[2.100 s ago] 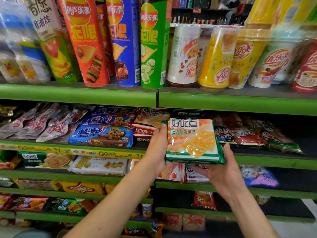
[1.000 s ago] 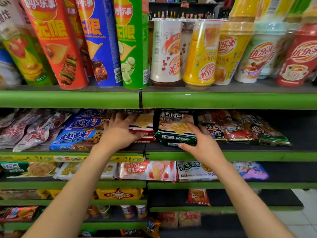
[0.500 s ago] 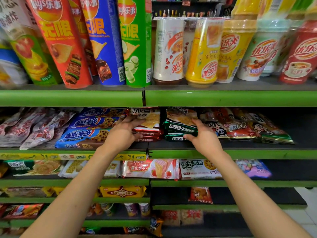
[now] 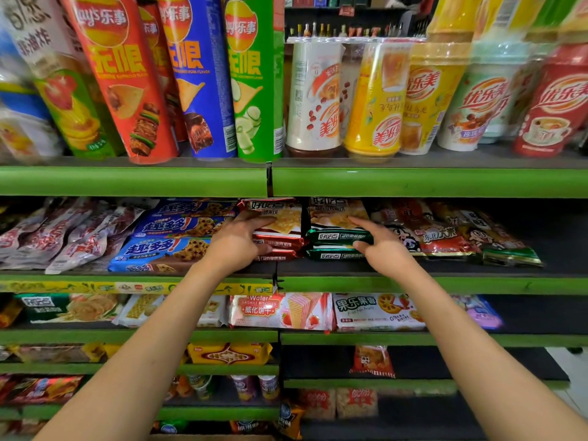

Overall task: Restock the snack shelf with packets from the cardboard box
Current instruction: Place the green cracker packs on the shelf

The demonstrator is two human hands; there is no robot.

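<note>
On the second green shelf [image 4: 413,283], a green cracker packet [image 4: 334,237] lies on top of another of the same kind. My right hand [image 4: 386,249] pinches its front right corner, with the index finger on top and the thumb at the front edge. Just to the left is a stack of red cracker packets [image 4: 283,222]. My left hand [image 4: 235,243] holds that stack, fingers over the top packet and thumb against the front. A thin strip of cardboard [image 4: 210,437] shows at the bottom edge.
Blue cookie packs [image 4: 159,249] lie left of the red stack and red rice snack bags [image 4: 445,240] lie right of the green packets. Tall chip tubes [image 4: 197,74] and drink cups [image 4: 375,97] stand on the shelf above. Wafer packs [image 4: 280,310] fill the shelf below.
Both hands carried the green packet from in front of the shelf onto the green stack. My left hand then moved to the red stack, and the right hand stayed on the green packet.
</note>
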